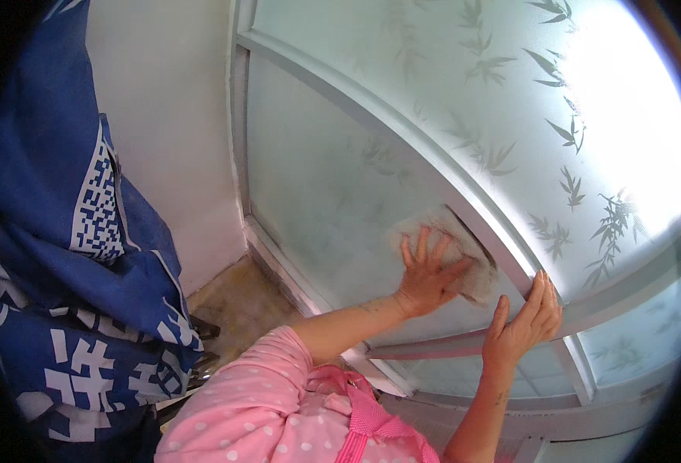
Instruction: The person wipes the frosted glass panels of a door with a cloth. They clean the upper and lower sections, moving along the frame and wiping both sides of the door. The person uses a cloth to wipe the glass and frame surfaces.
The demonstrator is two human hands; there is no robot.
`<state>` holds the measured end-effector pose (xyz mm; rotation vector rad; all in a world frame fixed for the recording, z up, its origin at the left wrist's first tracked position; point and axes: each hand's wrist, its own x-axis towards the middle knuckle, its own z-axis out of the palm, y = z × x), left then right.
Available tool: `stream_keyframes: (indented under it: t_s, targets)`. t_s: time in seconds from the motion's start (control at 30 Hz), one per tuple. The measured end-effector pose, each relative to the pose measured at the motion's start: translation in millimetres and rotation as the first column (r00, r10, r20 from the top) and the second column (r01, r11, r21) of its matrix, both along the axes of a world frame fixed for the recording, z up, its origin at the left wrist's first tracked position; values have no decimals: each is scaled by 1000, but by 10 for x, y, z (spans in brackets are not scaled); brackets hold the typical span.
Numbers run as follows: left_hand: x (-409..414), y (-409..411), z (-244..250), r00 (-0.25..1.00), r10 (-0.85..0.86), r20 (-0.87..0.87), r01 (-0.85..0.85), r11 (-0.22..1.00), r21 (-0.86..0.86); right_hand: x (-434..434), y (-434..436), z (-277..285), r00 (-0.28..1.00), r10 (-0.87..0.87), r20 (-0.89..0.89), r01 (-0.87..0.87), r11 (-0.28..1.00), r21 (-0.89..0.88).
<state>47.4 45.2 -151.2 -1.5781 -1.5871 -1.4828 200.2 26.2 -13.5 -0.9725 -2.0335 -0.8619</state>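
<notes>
My left hand (427,272) lies spread on a pale, fuzzy cleaning cloth (482,278), pressing it against a frosted glass panel (317,173). The cloth's upper right edge looks dark and sits close beside the white frame rail (433,144). Fainter bamboo-leaf shapes show through the glass left of the cloth. To the right, my right hand (525,318) rests against the frame where the rails meet, thumb apart from the fingers, with no loose item seen in it. Both forearms are bare below a pink dotted sleeve (247,399).
Blue fabric (33,191) with white printing hangs close on the left. Behind it rises a white wall (161,116), meeting a brownish floor (242,301) in the corner. A brighter leaf-patterned glass panel (491,104) is above the rail. Pink straps (369,416) cross my chest.
</notes>
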Motion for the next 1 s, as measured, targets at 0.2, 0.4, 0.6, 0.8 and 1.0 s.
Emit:
stream_keyframes:
  t_s: [0.2,0.4,0.6,0.8,1.0]
  targets:
    - [-1407,267,-129,840,130,527,-223,968,118,-12,149,-104,998,-66,24,62,987,147]
    - [-2746,139,-55,540,53,840,-226,970,84,-52,123,-83,998,-57,24,54,994,94]
    - [-1831,213,-275,727,120,677,-138,990,-26,-42,48,-38,1000,-25,10,25,999,48]
    - [476,20,-723,802,-131,583,77,990,116,-30,29,-6,999,34,17,-34,999,32]
    - [677,-109,-948,894,-58,444,174,958,-226,-32,56,-10,999,35,-21,-33,998,49]
